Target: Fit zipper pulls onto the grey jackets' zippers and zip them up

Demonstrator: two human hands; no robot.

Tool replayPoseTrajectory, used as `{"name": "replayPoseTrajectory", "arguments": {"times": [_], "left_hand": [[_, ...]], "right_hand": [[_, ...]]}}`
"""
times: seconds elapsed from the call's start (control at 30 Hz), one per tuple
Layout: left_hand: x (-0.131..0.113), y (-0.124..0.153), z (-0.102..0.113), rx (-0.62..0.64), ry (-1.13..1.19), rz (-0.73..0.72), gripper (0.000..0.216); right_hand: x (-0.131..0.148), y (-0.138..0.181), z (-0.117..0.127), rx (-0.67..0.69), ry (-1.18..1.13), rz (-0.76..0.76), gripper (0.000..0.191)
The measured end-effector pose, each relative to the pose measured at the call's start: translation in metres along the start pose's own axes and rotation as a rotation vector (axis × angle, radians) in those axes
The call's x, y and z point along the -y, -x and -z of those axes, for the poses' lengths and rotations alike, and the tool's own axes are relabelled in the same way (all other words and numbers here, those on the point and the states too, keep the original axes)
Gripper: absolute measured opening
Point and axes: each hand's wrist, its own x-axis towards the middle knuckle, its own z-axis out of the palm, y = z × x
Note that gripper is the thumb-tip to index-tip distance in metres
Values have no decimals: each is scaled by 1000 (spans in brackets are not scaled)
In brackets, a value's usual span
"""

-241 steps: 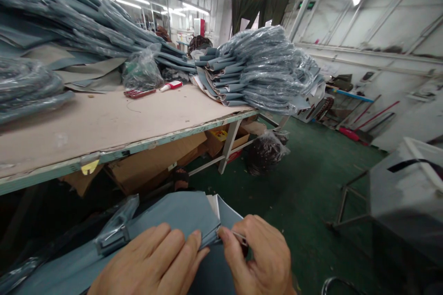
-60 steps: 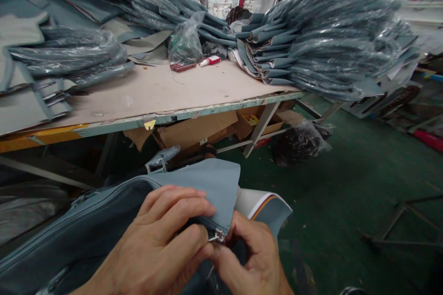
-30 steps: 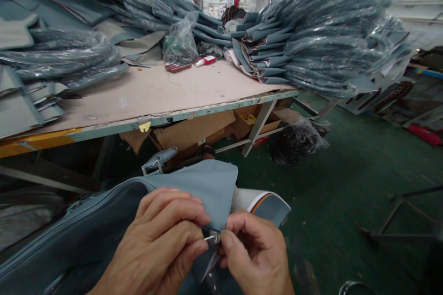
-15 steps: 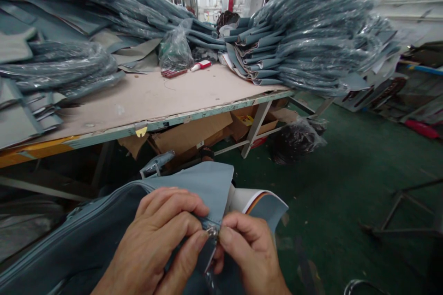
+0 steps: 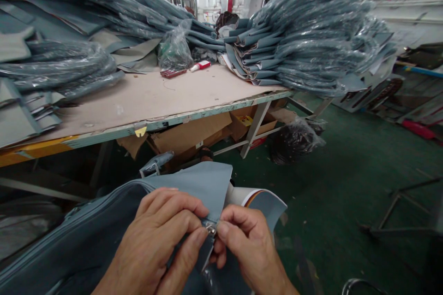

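Observation:
A blue-grey bag [image 5: 107,212] of leather-like material lies in front of me, with a long zipper along its upper edge. At its right end a small metal zipper slider [image 5: 210,228] sits between my fingertips. My left hand [image 5: 159,235] is closed, thumb and forefinger pinching at the slider from the left. From the right, my right hand [image 5: 247,239] pinches the zipper's end beside the slider. Its lower fingers curl underneath. A loose blue-grey flap [image 5: 204,182] stands up behind the fingers, and a curled piece with a white underside [image 5: 268,203] sticks out to the right.
Beyond the bag stands a worktable [image 5: 166,101] with plastic-wrapped blue-grey pieces [image 5: 311,46] piled on it. A red-and-white tube [image 5: 200,65] and a clear plastic bag [image 5: 176,48] lie there too. Below are cardboard boxes [image 5: 194,136] and a black plastic bag [image 5: 294,140].
My right hand has shifted slightly up and left at the zipper's end, its wrist turning a little. The slider shows more clearly. My left hand stays almost in place.

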Motion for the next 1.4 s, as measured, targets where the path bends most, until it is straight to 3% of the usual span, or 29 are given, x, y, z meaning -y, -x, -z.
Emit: {"name": "replayPoseTrajectory", "arguments": {"times": [0.17,0.47,1.0,1.4], "left_hand": [[-4,-5,1,22,-20,53,15],[-6,-11,1,77,-4,105,19],[-4,-11,1,72,8,92,15],[-3,-12,0,59,-1,104,14]], "right_hand": [[3,2,-3,-127,227,152,32],[4,7,-9,-131,75,118,13],[-2,7,-9,-203,185,201,17],[-9,6,-8,-244,298,351,14]]}}
